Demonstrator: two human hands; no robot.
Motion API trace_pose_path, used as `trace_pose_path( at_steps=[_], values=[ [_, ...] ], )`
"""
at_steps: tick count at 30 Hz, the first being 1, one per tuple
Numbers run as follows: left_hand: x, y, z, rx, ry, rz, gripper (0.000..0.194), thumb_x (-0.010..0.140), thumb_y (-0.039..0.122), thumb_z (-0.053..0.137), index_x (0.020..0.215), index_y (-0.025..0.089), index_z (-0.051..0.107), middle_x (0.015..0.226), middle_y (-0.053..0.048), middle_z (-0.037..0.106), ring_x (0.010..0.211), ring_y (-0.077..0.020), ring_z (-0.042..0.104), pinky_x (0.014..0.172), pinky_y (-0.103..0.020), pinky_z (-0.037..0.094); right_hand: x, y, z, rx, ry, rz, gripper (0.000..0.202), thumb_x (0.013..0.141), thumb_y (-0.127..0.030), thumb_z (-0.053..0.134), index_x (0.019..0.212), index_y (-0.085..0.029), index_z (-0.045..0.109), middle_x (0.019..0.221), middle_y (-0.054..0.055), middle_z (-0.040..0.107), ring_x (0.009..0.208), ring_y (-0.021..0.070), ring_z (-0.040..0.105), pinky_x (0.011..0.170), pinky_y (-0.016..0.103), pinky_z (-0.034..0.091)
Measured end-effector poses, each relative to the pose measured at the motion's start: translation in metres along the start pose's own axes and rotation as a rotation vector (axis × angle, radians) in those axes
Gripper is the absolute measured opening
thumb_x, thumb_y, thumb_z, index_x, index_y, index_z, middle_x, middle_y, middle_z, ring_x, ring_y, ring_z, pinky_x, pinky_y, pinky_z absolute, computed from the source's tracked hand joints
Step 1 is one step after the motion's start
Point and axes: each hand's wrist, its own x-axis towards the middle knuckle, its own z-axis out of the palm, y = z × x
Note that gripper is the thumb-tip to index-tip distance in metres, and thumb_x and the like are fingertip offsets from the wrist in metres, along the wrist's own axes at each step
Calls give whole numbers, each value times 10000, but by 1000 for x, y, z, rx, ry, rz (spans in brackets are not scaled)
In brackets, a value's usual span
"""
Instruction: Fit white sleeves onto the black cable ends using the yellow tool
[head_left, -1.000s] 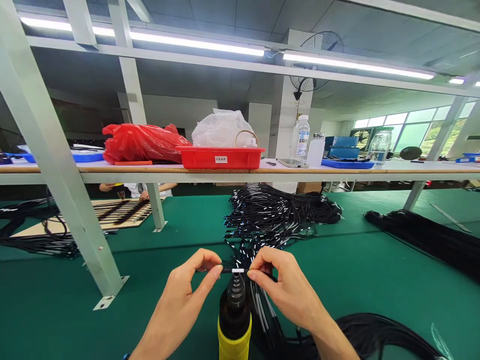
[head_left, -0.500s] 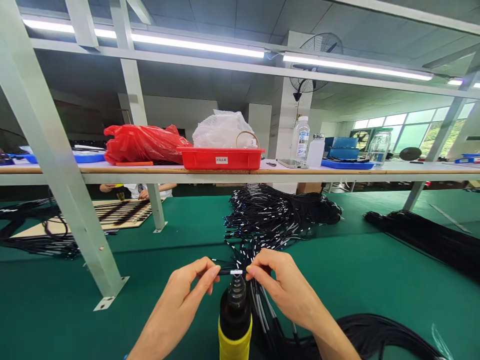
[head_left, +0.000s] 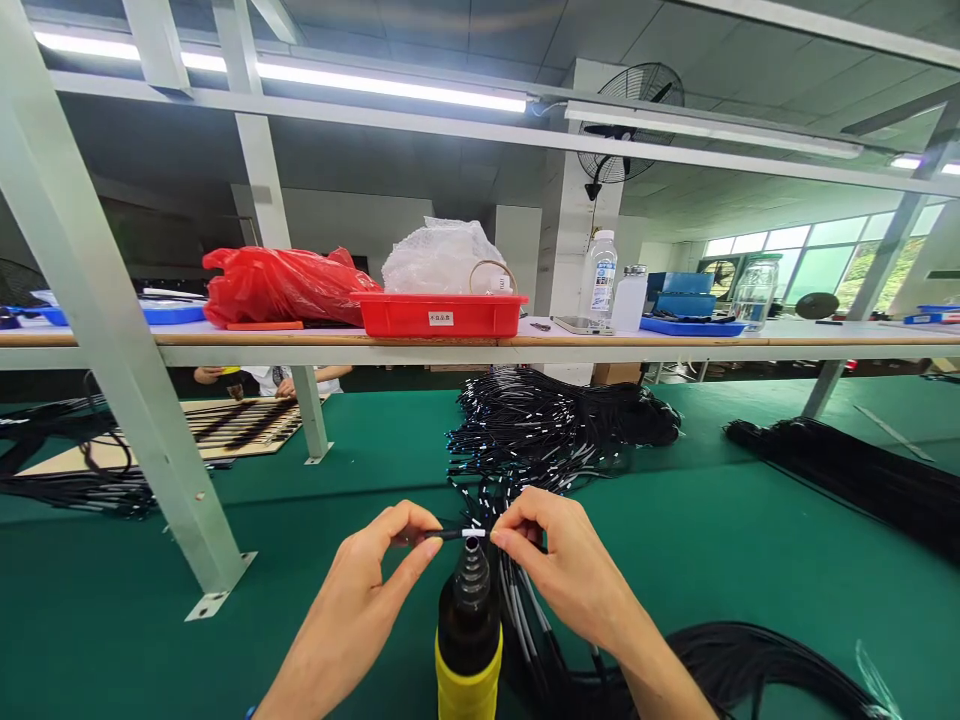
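A thin black cable with a white sleeve (head_left: 473,533) is stretched level between my two hands. My left hand (head_left: 375,565) pinches its black left part between thumb and fingertips. On the other side, my right hand (head_left: 559,560) pinches it just right of the white sleeve. Directly below stands a yellow and black heat gun (head_left: 469,640), nozzle upward, with the sleeve slightly above the nozzle's mouth. Behind and under my right hand run grey and black cables (head_left: 521,610) with white-marked ends.
A large cable bundle (head_left: 555,420) lies mid-table, with more black cables (head_left: 847,480) to the right. A metal post (head_left: 172,460) rises at left. The shelf ahead holds a red bin (head_left: 480,318) and bottles (head_left: 602,280). Beyond the left posts, a person's hands (head_left: 285,385) show.
The cable has risen slightly off the nozzle, so a small gap shows. My left fingers have shifted a little on the black part; both hands keep their pinch.
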Motion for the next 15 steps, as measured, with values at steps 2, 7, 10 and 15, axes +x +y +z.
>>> trace_pose_path(
  at_steps=[2, 7, 10, 15],
  values=[
    [-1, 0, 1, 16, -5, -7, 307, 935, 496, 449, 797, 243, 555, 789, 20, 602, 769, -188, 554, 696, -258, 417, 0, -1, -1, -37, -7, -8, 194, 911, -200, 564, 735, -185, 645, 725, -10, 632, 681, 139, 551, 621, 245, 369],
    [-2, 0, 3, 85, 2, -25, 503, 961, 556, 318, 620, 223, 480, 631, 29, 503, 644, -174, 498, 644, -268, 370, -1, -5, -4, -93, -62, -33, 376, 988, -261, 443, 660, -188, 610, 630, -33, 592, 600, 117, 507, 584, 243, 322],
    [-2, 1, 3, 84, 4, -26, 513, 957, 566, 321, 611, 221, 479, 617, 31, 488, 628, -172, 490, 632, -267, 361, -3, -5, -4, -89, -57, -29, 358, 983, -261, 460, 665, -191, 608, 649, -35, 596, 623, 118, 511, 596, 237, 327],
    [-2, 0, 2, 54, 2, -24, 444, 949, 549, 384, 677, 225, 517, 697, 28, 541, 690, -175, 523, 665, -260, 386, -4, -2, -1, -48, -40, -23, 263, 955, -235, 520, 713, -196, 617, 701, -32, 602, 678, 128, 523, 635, 237, 350]
  ],
)
